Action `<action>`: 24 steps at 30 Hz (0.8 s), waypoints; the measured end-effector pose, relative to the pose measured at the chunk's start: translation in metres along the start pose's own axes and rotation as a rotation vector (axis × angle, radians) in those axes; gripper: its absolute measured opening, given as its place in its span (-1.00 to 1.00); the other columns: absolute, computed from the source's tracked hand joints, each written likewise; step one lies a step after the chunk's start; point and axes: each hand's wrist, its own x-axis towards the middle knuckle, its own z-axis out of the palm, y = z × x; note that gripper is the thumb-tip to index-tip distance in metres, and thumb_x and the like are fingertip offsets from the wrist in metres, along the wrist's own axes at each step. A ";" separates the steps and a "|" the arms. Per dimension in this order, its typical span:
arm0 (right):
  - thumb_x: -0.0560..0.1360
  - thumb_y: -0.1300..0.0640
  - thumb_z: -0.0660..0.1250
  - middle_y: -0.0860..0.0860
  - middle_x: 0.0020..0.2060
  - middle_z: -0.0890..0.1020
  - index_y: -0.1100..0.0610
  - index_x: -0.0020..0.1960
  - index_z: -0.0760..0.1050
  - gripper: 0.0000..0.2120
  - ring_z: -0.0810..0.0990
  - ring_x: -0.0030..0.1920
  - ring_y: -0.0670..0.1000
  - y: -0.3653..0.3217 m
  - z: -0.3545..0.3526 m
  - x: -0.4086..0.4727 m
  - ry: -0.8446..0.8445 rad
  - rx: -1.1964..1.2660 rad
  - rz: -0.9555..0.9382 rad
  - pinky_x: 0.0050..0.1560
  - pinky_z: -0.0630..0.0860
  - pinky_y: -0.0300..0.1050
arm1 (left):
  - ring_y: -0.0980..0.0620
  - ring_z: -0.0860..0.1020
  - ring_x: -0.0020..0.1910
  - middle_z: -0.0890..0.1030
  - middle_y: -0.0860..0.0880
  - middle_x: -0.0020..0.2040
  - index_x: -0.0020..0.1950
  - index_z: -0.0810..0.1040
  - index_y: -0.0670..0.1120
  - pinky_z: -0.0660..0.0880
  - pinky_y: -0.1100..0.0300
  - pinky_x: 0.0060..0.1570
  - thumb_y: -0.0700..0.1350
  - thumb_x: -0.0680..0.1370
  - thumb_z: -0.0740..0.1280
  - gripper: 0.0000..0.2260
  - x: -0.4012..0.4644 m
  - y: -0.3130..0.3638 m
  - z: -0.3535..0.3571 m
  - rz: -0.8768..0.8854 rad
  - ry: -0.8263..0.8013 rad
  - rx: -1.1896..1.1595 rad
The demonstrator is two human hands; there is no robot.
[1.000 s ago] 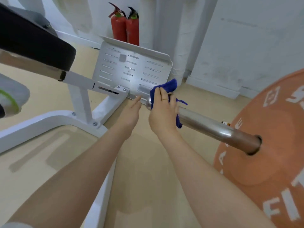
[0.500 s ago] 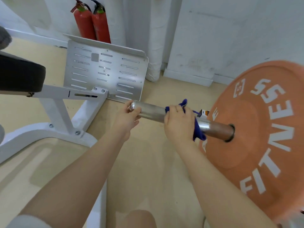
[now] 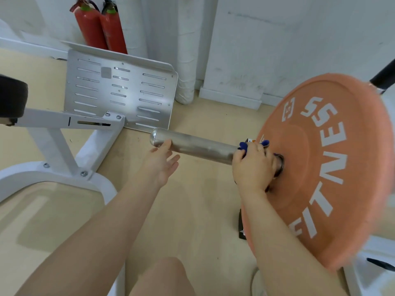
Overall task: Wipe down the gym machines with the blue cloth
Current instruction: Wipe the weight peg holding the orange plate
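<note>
A steel bar sleeve (image 3: pixel 192 146) sticks out to the left from an orange weight plate (image 3: pixel 333 167). My right hand (image 3: pixel 252 167) grips the blue cloth (image 3: pixel 245 145) wrapped round the bar, right against the plate's hub; only small blue tips of the cloth show above my fingers. My left hand (image 3: pixel 162 163) is open, its fingers relaxed, with the fingertips touching the underside of the bar near its rounded free end.
A slotted metal footplate (image 3: pixel 119 92) leans behind the bar. The white machine frame (image 3: pixel 64 146) with a black pad (image 3: pixel 10 99) stands at left. Two red fire extinguishers (image 3: pixel 100 28) stand by the wall. My knee (image 3: pixel 162 278) shows at the bottom.
My right hand has slid the cloth along the bar from its free end to the plate. My left hand let go of the bar's end and opened.
</note>
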 end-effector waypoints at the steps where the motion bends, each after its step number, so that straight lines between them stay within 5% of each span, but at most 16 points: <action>1: 0.42 0.12 0.14 0.17 -0.13 0.64 0.25 -0.09 0.58 -0.70 0.53 -0.04 0.25 -0.008 0.003 -0.001 0.032 0.023 0.041 0.09 0.44 0.12 | -0.05 0.54 0.09 0.52 -0.05 0.15 0.26 0.43 -0.08 0.43 0.12 0.04 0.01 0.56 0.28 -0.69 -0.003 -0.003 0.004 -0.038 -0.028 0.014; 4: 0.41 0.08 0.10 0.11 -0.15 0.65 0.19 -0.08 0.59 -0.67 0.55 -0.10 0.23 -0.037 0.015 -0.015 0.034 0.066 -0.190 0.06 0.50 0.07 | -0.07 0.54 0.08 0.56 -0.05 0.06 0.02 0.48 -0.05 0.45 0.10 0.04 -0.01 0.57 0.28 -0.86 -0.009 -0.009 0.016 -0.065 -0.082 0.019; 7: 0.45 0.04 0.10 0.01 0.03 0.64 0.12 0.13 0.56 -0.62 0.53 0.01 0.18 -0.038 0.020 -0.021 -0.009 0.120 -0.464 0.14 0.47 0.08 | -0.05 0.55 0.06 0.55 -0.08 0.13 0.13 0.45 -0.06 0.45 0.11 0.03 -0.03 0.58 0.26 -0.82 -0.009 -0.015 0.021 -0.041 -0.074 0.022; 14: 0.47 0.09 0.15 0.09 -0.03 0.64 0.19 0.02 0.58 -0.70 0.52 0.04 0.24 0.000 0.016 -0.013 0.145 0.039 -0.048 0.18 0.43 0.16 | 0.01 0.53 0.09 0.58 -0.05 0.04 0.16 0.43 -0.07 0.40 0.14 0.04 -0.05 0.59 0.25 -0.82 -0.004 -0.018 0.020 -0.014 -0.060 0.038; 19: 0.44 0.14 0.17 0.05 0.03 0.62 0.16 0.11 0.55 -0.69 0.50 -0.02 0.21 -0.035 0.033 -0.027 0.111 0.105 -0.420 0.17 0.35 0.05 | 0.01 0.50 0.18 0.56 -0.05 0.09 0.19 0.42 -0.09 0.37 0.12 0.08 -0.04 0.58 0.26 -0.77 -0.002 -0.018 0.018 0.006 -0.061 0.092; 24: 0.43 0.31 0.36 0.03 0.21 0.56 0.16 0.27 0.47 -0.58 0.48 0.12 0.22 -0.032 0.029 -0.022 -0.066 0.086 -0.499 0.25 0.37 0.08 | 0.03 0.56 0.04 0.59 -0.03 0.14 0.48 0.15 -0.14 0.41 0.12 0.05 0.02 0.51 0.36 -0.35 0.000 -0.017 0.012 -0.024 -0.023 0.082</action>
